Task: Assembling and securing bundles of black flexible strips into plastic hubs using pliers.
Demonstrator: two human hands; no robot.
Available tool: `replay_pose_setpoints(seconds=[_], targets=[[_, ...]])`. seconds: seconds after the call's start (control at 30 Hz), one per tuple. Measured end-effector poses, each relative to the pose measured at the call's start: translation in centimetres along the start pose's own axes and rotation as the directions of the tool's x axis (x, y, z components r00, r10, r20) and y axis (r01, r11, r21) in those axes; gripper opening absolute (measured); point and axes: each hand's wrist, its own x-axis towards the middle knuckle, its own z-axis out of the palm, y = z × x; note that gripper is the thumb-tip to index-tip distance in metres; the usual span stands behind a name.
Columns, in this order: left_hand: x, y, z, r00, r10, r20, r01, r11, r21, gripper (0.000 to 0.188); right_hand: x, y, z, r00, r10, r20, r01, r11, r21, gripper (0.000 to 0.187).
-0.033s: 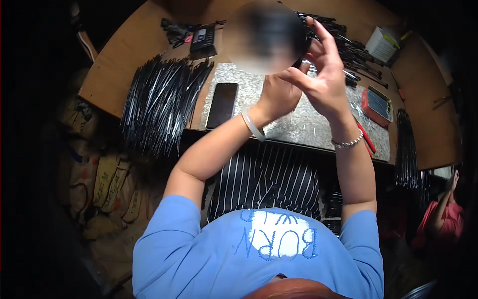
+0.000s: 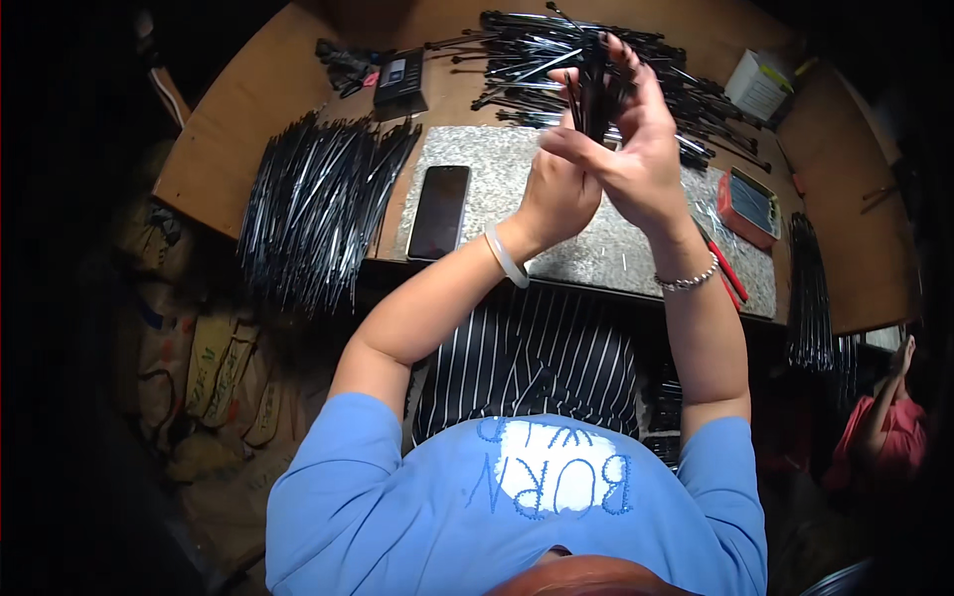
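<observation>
Black cable ties form an upright bundle (image 2: 594,94) between my hands, above the far part of the grey speckled slab. Closed around its lower end is my left hand (image 2: 561,194), which wears a pale bangle. My right hand (image 2: 641,149), with a bead bracelet, cups the bundle's right side; its thumb crosses in front and its fingers reach up along the ties. Just behind lies a loose heap of black cable ties (image 2: 532,50), partly hidden by the hands. The fingertips at the bundle's far side are partly covered.
A dark phone (image 2: 440,212) lies on the slab (image 2: 492,149). Left of it, a large pile of cable ties (image 2: 318,209) overhangs the table edge. A black box (image 2: 400,84), white container (image 2: 757,84), red tub (image 2: 750,207) and red-handled tool (image 2: 728,270) surround the work area.
A round blurred patch hid the bundle and part of the heap before; both now show. My right fingers have drawn in toward the bundle. My left hand has barely moved.
</observation>
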Motion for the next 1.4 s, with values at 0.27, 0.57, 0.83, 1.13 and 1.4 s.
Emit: replay_pose_setpoints(seconds=[0.27, 0.57, 0.83, 1.13, 1.4], targets=[[-4.7, 1.9, -0.3, 0.897, -0.318, 0.307, 0.288, 0.947, 0.14, 0.034, 0.3, -0.8, -2.7, 0.999, 0.038, -0.014, -0.029, 0.91, 0.413, 0.035], [-12.3, 3.6, -4.5, 0.344, -0.731, 0.59, 0.845, 0.514, 0.144, 0.022, -0.4, 4.4, -4.5, 0.798, 0.6, -0.063, -0.523, 0.74, 0.422, 0.054], [-16.3, 5.2, -6.3, -0.084, -0.656, 0.75, 0.953, -0.272, -0.131, 0.037, -12.9, 13.4, -10.1, 0.973, 0.132, -0.191, -0.213, 0.178, -0.961, 0.067], [-11.2, 8.6, -5.8, 0.156, -0.59, 0.792, 0.986, 0.054, -0.155, 0.038, -13.7, 5.3, -10.7, 0.887, 0.354, -0.298, -0.461, 0.724, -0.513, 0.018], [-13.5, 8.4, -2.5, 0.237, -0.587, 0.774, 0.971, 0.163, -0.174, 0.032, -15.2, 0.0, -1.4, 0.597, 0.802, 0.015, -0.692, 0.505, 0.517, 0.026]])
